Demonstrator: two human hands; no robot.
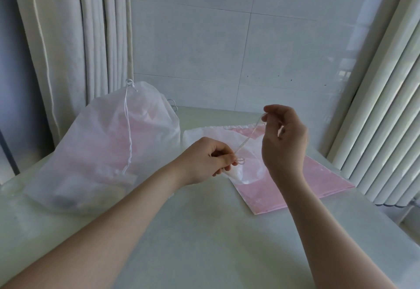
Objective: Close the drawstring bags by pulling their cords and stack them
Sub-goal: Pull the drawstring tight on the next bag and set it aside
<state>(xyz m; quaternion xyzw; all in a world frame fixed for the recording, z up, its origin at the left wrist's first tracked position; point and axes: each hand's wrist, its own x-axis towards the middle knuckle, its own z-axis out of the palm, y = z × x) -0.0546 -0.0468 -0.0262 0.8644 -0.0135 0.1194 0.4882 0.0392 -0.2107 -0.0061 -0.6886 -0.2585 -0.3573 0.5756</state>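
Observation:
A translucent white drawstring bag (247, 143) with a pink sheet inside lies flat on the table at centre right. Its thin white cord (246, 139) runs taut between my hands. My left hand (209, 159) pinches the knotted end of the cord low over the bag. My right hand (284, 138) pinches the cord higher up, near the bag's gathered mouth. A second, fuller translucent bag (109, 150) lies on the left with its cord (127, 129) draped across it.
The pale table (193, 232) stretches toward me. Curtains (75, 38) hang at the back left, a white ribbed radiator (386, 118) stands at the right, and a tiled wall (238, 38) rises behind the table.

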